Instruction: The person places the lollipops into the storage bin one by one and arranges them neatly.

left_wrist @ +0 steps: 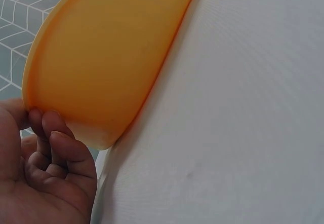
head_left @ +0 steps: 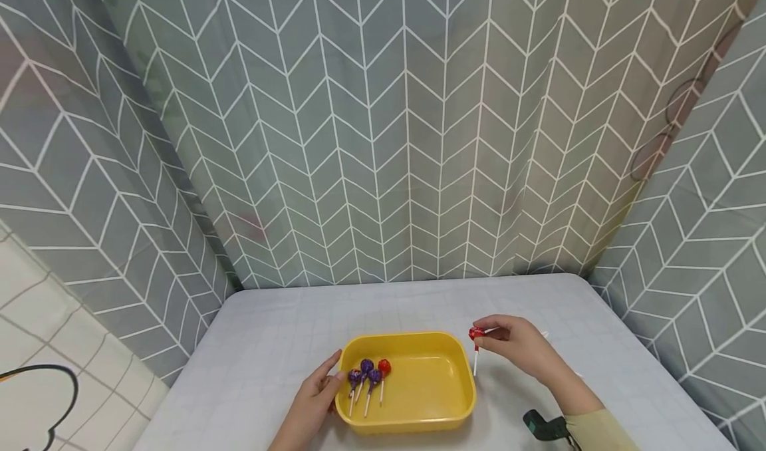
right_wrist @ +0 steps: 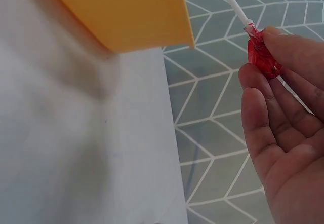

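Observation:
A shallow yellow tray sits on the white-covered table. My left hand grips its left end, thumb over the rim and fingers outside, and the left wrist view shows the fingertips at the tray's edge. Inside, at the left, lie three purple lollipops and one red lollipop. Just beyond the tray's right rim, my right hand pinches another red lollipop by its wrapped head between thumb and fingers. In the head view its white stick points down, apart from the tray.
Near the right sleeve is a small dark device with a cable. Part of a small white item shows behind the right hand. A patterned grey curtain hangs behind the table and along its sides.

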`<act>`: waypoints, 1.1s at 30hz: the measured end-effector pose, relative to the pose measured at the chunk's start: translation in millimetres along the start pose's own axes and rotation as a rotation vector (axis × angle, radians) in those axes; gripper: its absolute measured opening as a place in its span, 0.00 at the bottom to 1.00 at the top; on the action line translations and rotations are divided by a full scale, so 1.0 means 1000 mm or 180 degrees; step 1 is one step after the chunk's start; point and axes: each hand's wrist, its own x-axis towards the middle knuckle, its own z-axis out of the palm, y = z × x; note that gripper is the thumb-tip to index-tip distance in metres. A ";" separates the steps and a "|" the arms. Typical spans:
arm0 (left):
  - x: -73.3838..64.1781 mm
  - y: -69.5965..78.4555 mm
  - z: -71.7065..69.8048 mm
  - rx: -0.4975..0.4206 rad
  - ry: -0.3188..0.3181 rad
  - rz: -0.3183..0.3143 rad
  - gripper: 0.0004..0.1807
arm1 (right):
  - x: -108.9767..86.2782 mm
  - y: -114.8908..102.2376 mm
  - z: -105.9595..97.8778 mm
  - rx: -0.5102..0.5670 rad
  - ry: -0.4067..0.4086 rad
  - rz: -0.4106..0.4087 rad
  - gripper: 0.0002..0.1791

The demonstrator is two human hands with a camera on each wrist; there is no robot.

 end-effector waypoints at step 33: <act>0.000 0.000 -0.001 0.0045 0.0031 0.0073 0.35 | 0.046 -0.050 0.062 -0.0299 -0.0890 -0.0593 0.14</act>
